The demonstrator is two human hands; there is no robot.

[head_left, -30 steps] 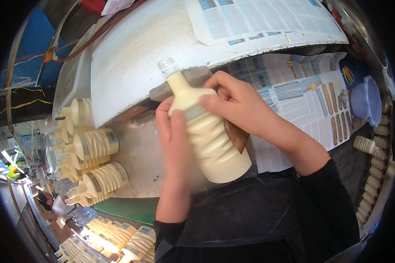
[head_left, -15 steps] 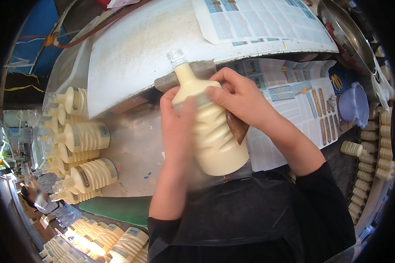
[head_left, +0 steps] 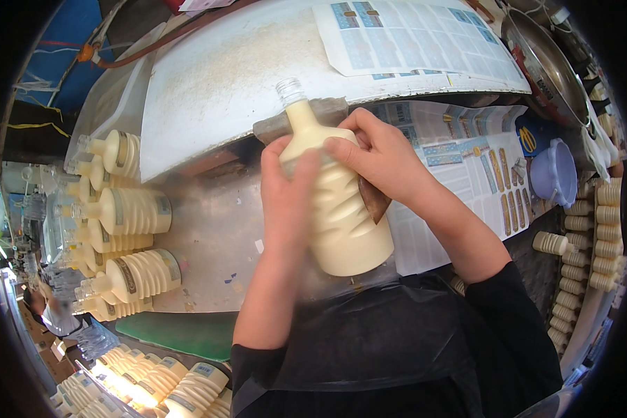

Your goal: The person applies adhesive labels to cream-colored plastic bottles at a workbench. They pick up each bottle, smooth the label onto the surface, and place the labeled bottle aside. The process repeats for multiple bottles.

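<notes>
A cream bottle with spiral grooves and a clear threaded neck lies tilted in front of me, its neck pointing away. My left hand is closed against the left side of its shoulder, the thumb area smeared by motion. On the other side, my right hand grips the shoulder with fingers bent and the thumb pressed on the front. Between the thumbs a pale greyish strip shows in part on the bottle. Under the neck is a grey padded block, and a brown angular piece juts out beside the bottle.
Similar bottles with bands stand at left, and more fill a crate at lower left. Label sheets lie on the white board; others lie at right near a purple bucket. Rows of bottles line the far right.
The view has shifted slightly, so the surroundings sit a little differently in the picture. Both hands keep the same hold on the bottle, and the left still blurs with motion.
</notes>
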